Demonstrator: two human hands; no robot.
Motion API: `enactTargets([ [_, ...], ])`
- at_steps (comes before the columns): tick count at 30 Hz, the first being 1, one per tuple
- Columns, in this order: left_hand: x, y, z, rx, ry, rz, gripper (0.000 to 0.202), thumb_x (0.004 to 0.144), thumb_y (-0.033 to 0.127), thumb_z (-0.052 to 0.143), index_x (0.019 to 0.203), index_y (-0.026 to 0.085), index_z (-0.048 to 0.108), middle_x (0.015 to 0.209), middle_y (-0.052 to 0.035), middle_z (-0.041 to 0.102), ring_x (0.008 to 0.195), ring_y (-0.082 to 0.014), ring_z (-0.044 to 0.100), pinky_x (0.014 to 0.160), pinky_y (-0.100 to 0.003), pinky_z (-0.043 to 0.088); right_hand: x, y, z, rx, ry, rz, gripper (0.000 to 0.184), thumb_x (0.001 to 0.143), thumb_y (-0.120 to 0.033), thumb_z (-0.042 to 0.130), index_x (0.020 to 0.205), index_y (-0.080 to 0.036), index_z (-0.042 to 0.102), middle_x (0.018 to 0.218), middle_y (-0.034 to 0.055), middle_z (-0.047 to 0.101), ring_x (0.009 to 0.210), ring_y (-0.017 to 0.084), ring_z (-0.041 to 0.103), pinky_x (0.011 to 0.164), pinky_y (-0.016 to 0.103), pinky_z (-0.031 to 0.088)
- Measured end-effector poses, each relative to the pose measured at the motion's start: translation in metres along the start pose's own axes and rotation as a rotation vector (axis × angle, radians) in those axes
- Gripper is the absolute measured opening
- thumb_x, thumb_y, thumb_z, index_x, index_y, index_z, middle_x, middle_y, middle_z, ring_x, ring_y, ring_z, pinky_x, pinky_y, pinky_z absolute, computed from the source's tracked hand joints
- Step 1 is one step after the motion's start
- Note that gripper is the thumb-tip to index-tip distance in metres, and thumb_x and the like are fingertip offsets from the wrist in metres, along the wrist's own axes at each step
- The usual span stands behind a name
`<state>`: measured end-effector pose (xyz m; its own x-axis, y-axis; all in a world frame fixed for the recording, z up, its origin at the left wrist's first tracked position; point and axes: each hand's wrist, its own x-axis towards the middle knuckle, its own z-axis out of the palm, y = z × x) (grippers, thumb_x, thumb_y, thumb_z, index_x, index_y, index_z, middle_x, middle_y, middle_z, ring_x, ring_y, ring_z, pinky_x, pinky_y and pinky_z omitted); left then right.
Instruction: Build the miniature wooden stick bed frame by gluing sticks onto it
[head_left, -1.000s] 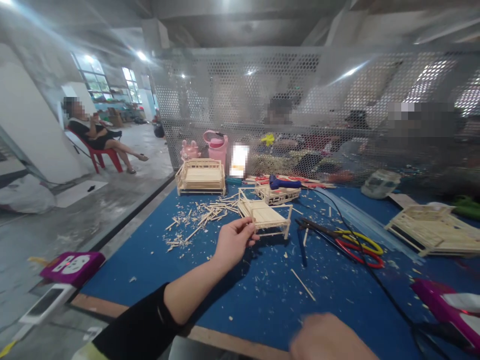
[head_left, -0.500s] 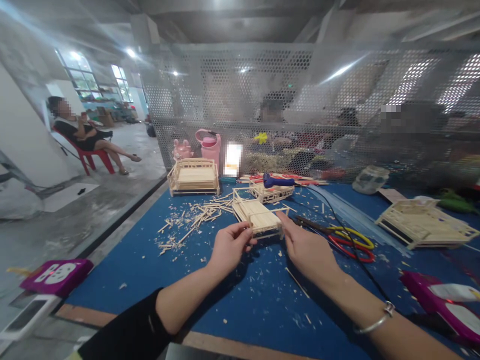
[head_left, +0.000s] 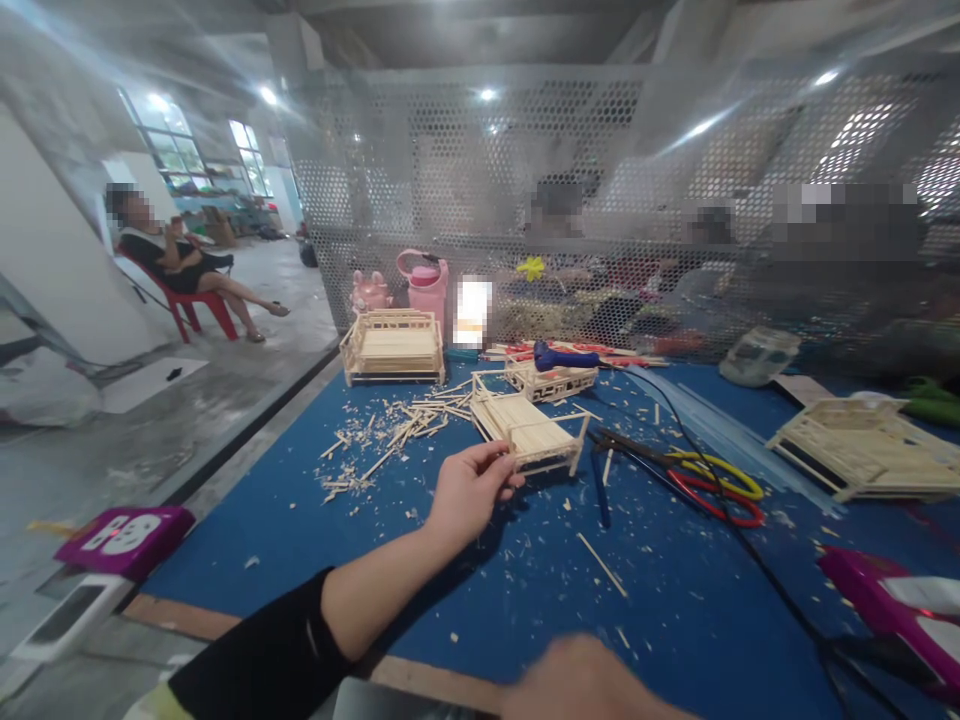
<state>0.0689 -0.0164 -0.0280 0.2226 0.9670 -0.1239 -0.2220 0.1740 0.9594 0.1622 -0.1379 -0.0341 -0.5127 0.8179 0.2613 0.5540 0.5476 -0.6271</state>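
Note:
A miniature bed of pale wooden sticks (head_left: 536, 428) stands on the blue tabletop, with slim rails at both ends. My left hand (head_left: 472, 490) pinches its near left corner post between thumb and fingers. Low at the bottom edge, my right hand (head_left: 589, 680) is apart from the bed and smeared by motion, its fingers not readable. To the right of the bed lie scissors with red and yellow handles (head_left: 716, 485) and a thin blue-handled tool (head_left: 603, 490). Behind it, a blue glue gun (head_left: 562, 357) rests on another stick frame (head_left: 555, 382).
Loose sticks and chips (head_left: 405, 430) lie left of the bed. A finished-looking miniature bench (head_left: 394, 347) stands at the back left, another stick piece (head_left: 870, 450) at the right, near a glass jar (head_left: 757, 355). A black cable (head_left: 750, 550) crosses the right side. Perforated metal sheeting (head_left: 450, 180) rises behind.
My right hand has left the bed's right corner and moved down toward the bottom edge. My left hand keeps its pinch on the bed. The view has shifted slightly.

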Motion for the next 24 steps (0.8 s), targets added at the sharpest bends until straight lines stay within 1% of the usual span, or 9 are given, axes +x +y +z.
enactTargets([
  [4, 0.0, -0.004, 0.002, 0.064, -0.047, -0.007, 0.016, 0.065, 0.019, 0.077, 0.078, 0.013, 0.071, 0.059, -0.0001, 0.065, 0.052, -0.0089, 0.06, 0.045, -0.015, 0.043, -0.012, -0.01, -0.008, 0.073, 0.023, 0.066, 0.046, 0.085, -0.05, 0.05, 0.045, -0.026, 0.045, 0.042, -0.0014, 0.042, 0.046, 0.015, 0.042, 0.044, 0.027, 0.028],
  [6, 0.001, -0.006, 0.003, 0.114, -0.085, -0.02, 0.014, 0.066, 0.02, 0.076, 0.076, 0.012, 0.07, 0.055, 0.0004, 0.062, 0.051, -0.009, 0.058, 0.042, -0.015, 0.041, -0.01, -0.006, -0.02, 0.088, 0.049, 0.106, 0.047, 0.088, -0.05, 0.044, 0.048, -0.025, 0.044, 0.048, -0.001, 0.045, 0.049, 0.014, 0.043, 0.046, 0.027, 0.03],
  [8, 0.0, -0.006, 0.001, 0.155, -0.112, -0.04, 0.017, 0.069, 0.02, 0.073, 0.084, 0.012, 0.071, 0.058, 0.0, 0.062, 0.052, -0.0097, 0.059, 0.041, -0.015, 0.041, -0.007, 0.004, -0.028, 0.175, 0.124, 0.236, 0.05, 0.09, -0.054, 0.038, 0.051, -0.023, 0.042, 0.051, -0.002, 0.044, 0.05, 0.013, 0.04, 0.048, 0.027, 0.029],
  [11, -0.013, -0.005, -0.009, 0.258, -0.073, -0.05, 0.038, 0.08, 0.022, 0.062, 0.118, 0.016, 0.061, 0.083, -0.0042, 0.068, 0.059, -0.0106, 0.062, 0.043, -0.016, 0.044, -0.003, 0.017, -0.025, 0.609, 0.264, 0.537, 0.054, 0.08, -0.069, 0.044, 0.056, -0.021, 0.043, 0.05, -0.0053, 0.04, 0.047, 0.01, 0.035, 0.046, 0.024, 0.029],
  [14, -0.043, -0.008, -0.018, 0.458, 0.028, 0.181, 0.044, 0.09, 0.03, 0.047, 0.132, 0.019, 0.048, 0.115, -0.0121, 0.062, 0.087, -0.0173, 0.065, 0.065, -0.027, 0.055, -0.001, 0.017, -0.012, 1.164, 0.405, 0.665, 0.051, 0.064, -0.069, 0.065, 0.066, -0.02, 0.053, 0.06, -0.0036, 0.054, 0.052, 0.01, 0.047, 0.052, 0.024, 0.04],
  [16, -0.065, -0.014, -0.022, 0.577, -0.06, 0.45, 0.046, 0.09, 0.035, 0.047, 0.132, 0.019, 0.047, 0.127, -0.0144, 0.057, 0.114, -0.024, 0.056, 0.091, -0.038, 0.051, 0.002, 0.011, -0.002, 1.441, 0.448, 0.657, 0.048, 0.06, -0.063, 0.073, 0.072, -0.02, 0.058, 0.07, -0.0014, 0.061, 0.064, 0.013, 0.057, 0.064, 0.027, 0.046],
  [18, -0.079, -0.02, -0.023, 0.706, -0.244, 0.66, 0.05, 0.083, 0.04, 0.059, 0.127, 0.019, 0.053, 0.13, -0.016, 0.055, 0.119, -0.028, 0.053, 0.096, -0.041, 0.048, 0.005, 0.004, 0.008, 1.645, 0.38, 0.612, 0.048, 0.061, -0.064, 0.072, 0.08, -0.021, 0.063, 0.073, 0.0007, 0.065, 0.079, 0.018, 0.063, 0.075, 0.031, 0.048],
  [21, -0.083, -0.021, -0.028, 0.857, -0.326, 0.738, 0.027, 0.091, 0.032, 0.05, 0.109, 0.02, 0.065, 0.101, -0.0107, 0.066, 0.092, -0.0193, 0.064, 0.078, -0.029, 0.054, 0.006, -0.001, 0.021, 1.806, 0.264, 0.484, 0.049, 0.07, -0.063, 0.066, 0.096, -0.023, 0.066, 0.09, 0.0048, 0.07, 0.102, 0.023, 0.062, 0.091, 0.037, 0.045],
  [24, -0.075, -0.011, -0.036, 0.97, -0.372, 0.846, 0.028, 0.096, 0.028, 0.04, 0.108, 0.019, 0.064, 0.083, -0.0057, 0.065, 0.073, -0.0135, 0.063, 0.064, -0.021, 0.053, 0.003, 0.001, 0.028, 1.845, 0.214, 0.332, 0.045, 0.072, -0.054, 0.069, 0.104, -0.023, 0.065, 0.109, 0.0065, 0.068, 0.118, 0.021, 0.055, 0.106, 0.037, 0.034],
])
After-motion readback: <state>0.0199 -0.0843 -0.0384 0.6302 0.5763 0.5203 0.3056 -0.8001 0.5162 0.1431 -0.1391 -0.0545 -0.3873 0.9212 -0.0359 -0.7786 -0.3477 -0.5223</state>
